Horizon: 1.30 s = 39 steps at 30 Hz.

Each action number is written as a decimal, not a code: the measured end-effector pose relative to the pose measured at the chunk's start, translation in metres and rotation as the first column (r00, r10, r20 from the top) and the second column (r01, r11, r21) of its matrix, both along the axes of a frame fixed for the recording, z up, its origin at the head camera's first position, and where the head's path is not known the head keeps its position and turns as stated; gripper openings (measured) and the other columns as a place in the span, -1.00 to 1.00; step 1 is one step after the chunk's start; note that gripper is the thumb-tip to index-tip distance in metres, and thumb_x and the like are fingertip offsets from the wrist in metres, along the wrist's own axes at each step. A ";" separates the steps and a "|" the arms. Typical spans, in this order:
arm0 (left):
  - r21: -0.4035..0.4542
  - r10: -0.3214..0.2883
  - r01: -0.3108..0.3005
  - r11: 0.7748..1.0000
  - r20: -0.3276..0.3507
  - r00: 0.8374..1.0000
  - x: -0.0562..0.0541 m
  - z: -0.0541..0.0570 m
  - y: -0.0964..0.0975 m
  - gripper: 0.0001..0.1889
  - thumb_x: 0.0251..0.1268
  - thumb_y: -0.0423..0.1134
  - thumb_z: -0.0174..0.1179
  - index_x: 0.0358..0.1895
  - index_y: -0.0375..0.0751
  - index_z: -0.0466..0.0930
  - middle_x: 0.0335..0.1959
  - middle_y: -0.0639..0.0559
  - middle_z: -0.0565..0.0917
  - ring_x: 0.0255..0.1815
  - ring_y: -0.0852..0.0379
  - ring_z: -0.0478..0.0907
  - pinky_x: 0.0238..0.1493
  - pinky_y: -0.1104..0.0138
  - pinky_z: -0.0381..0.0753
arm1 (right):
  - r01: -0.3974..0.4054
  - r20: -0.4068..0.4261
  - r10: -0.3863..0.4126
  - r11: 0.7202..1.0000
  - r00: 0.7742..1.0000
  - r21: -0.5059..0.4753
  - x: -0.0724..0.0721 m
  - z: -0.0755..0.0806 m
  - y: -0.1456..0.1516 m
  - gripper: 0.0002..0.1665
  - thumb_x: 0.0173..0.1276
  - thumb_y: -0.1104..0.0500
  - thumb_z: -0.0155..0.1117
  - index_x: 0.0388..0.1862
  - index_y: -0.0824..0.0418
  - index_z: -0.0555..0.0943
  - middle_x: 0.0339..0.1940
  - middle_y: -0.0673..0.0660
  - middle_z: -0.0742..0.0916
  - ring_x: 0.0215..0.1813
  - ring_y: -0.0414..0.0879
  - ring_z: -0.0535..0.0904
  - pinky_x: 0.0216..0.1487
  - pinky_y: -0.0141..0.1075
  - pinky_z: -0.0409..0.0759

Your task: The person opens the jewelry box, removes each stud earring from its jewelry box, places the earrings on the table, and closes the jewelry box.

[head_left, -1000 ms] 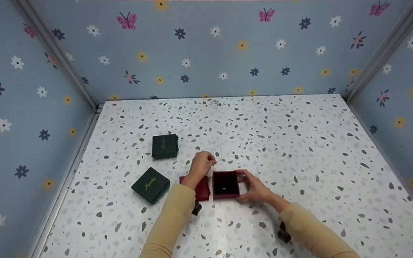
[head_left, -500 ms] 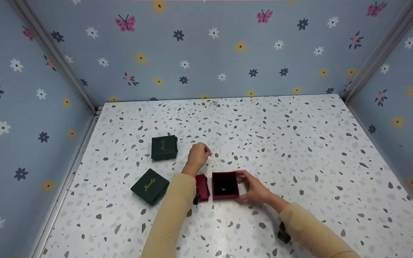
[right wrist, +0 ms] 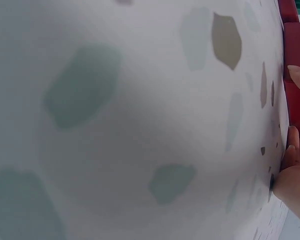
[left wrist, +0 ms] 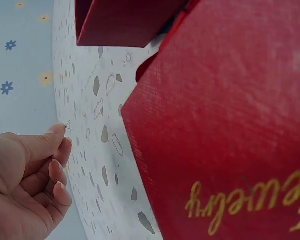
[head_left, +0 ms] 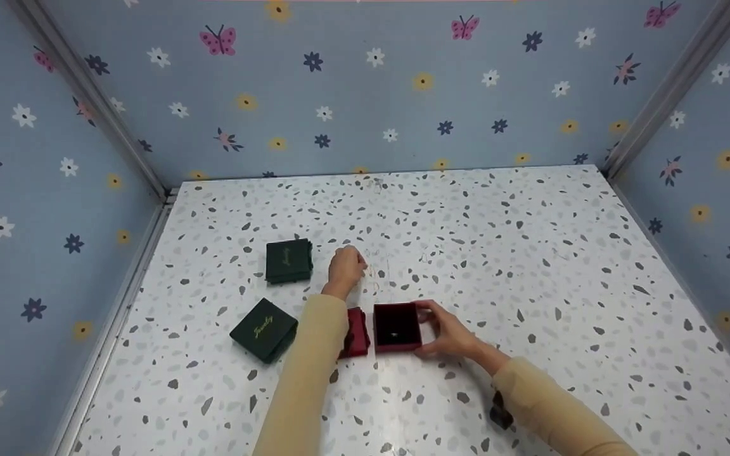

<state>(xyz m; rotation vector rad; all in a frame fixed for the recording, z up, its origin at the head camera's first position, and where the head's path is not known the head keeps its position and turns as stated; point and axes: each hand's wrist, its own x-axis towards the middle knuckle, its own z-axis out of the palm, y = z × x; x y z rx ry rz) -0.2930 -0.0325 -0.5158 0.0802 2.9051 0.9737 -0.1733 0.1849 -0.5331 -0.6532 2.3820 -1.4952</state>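
Note:
My left hand point(head_left: 345, 269) is beyond the red boxes, fingers curled. In the left wrist view its thumb and forefinger pinch the end of a very thin strand point(left wrist: 66, 127), like a fine chain; most of it is too faint to follow. My right hand point(head_left: 450, 335) grips the open red jewelry box point(head_left: 397, 348) by its right side, thumb at the near corner and fingers at the far one. Inside, on the dark lining, lies a small shiny piece point(head_left: 394, 334). Left of the box sits a red lid point(head_left: 357, 335), partly hidden by my left sleeve, with gold lettering point(left wrist: 230, 205).
Two dark green jewelry boxes stand on the left: one with gold lettering point(head_left: 263, 330) turned at an angle, another point(head_left: 288, 261) farther back. The speckled white table point(head_left: 517, 266) meets flowered blue walls point(head_left: 390, 76) at the back and sides.
My left hand has moved away from me and slightly left, away from the open box, still pinching the strand. The small piece in the box has barely shifted. My right hand keeps its grip.

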 end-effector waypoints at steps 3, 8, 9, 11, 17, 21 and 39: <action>-0.021 0.002 -0.002 1.000 0.001 1.000 -0.003 -0.002 0.002 -0.90 0.08 -0.43 0.15 -0.53 -0.33 0.61 -0.55 -0.08 0.62 -0.49 0.05 0.55 -0.37 0.27 0.50 | 0.003 0.005 -0.003 1.000 1.000 0.006 0.000 0.000 0.000 -0.03 -0.27 0.43 0.47 0.19 0.41 0.22 -0.07 0.36 0.52 -0.02 0.23 0.42 0.10 0.09 0.19; -0.075 0.016 -0.018 0.997 -0.023 1.000 -0.009 -0.006 0.006 -0.91 0.08 -0.42 0.14 -0.48 -0.33 0.62 -0.50 -0.09 0.63 -0.42 0.02 0.57 -0.24 0.23 0.50 | 0.023 0.004 -0.023 0.999 1.000 0.026 0.000 0.001 -0.001 -0.04 -0.28 0.43 0.46 0.19 0.40 0.23 -0.10 0.34 0.53 -0.04 0.22 0.42 0.10 0.06 0.21; -0.080 0.020 -0.022 0.997 -0.027 0.999 -0.010 -0.007 0.007 -0.91 0.08 -0.42 0.14 -0.47 -0.33 0.62 -0.49 -0.10 0.63 -0.40 0.01 0.57 -0.23 0.23 0.50 | 0.024 -0.001 -0.024 0.999 1.000 0.028 0.000 0.000 -0.001 -0.04 -0.28 0.43 0.46 0.18 0.40 0.24 -0.10 0.34 0.53 -0.05 0.22 0.42 0.09 0.06 0.21; -0.084 0.027 -0.029 0.996 -0.025 0.999 -0.012 -0.008 0.008 -0.92 0.08 -0.42 0.14 -0.45 -0.34 0.62 -0.45 -0.12 0.63 -0.36 0.00 0.56 -0.22 0.22 0.49 | 0.024 -0.003 -0.024 0.999 1.000 0.030 0.000 0.000 -0.002 -0.04 -0.28 0.43 0.46 0.18 0.40 0.24 -0.10 0.33 0.53 -0.05 0.21 0.43 0.09 0.06 0.21; -0.104 0.024 -0.023 0.994 0.008 1.000 -0.017 -0.010 0.006 -0.93 0.09 -0.42 0.15 -0.42 -0.35 0.61 -0.39 -0.13 0.59 -0.31 -0.01 0.54 -0.25 0.25 0.50 | 0.024 -0.026 -0.023 0.999 0.999 0.027 -0.008 -0.024 0.003 0.00 -0.30 0.36 0.51 0.20 0.30 0.24 -0.07 0.24 0.54 -0.04 0.11 0.45 0.11 0.02 0.22; -0.107 0.038 -0.037 0.994 0.005 0.999 -0.018 -0.010 0.004 -0.91 0.10 -0.46 0.11 -0.45 -0.36 0.61 -0.44 -0.12 0.58 -0.40 0.01 0.56 -0.31 0.29 0.52 | 0.017 -0.034 -0.016 1.000 0.999 0.023 -0.012 -0.036 0.007 0.01 -0.30 0.27 0.54 0.21 0.19 0.25 -0.05 0.15 0.55 -0.03 0.00 0.46 0.11 -0.08 0.25; -0.127 0.094 -0.087 0.988 0.049 0.994 -0.023 -0.016 0.007 -0.87 0.07 -0.50 0.14 -0.27 -0.41 0.52 -0.49 -0.15 0.60 -0.40 0.00 0.59 -0.29 0.28 0.54 | 0.017 -0.006 -0.016 0.999 1.000 0.028 -0.013 -0.036 0.010 0.04 -0.32 0.23 0.55 0.21 0.15 0.25 0.01 0.12 0.52 0.01 -0.05 0.46 0.16 -0.10 0.21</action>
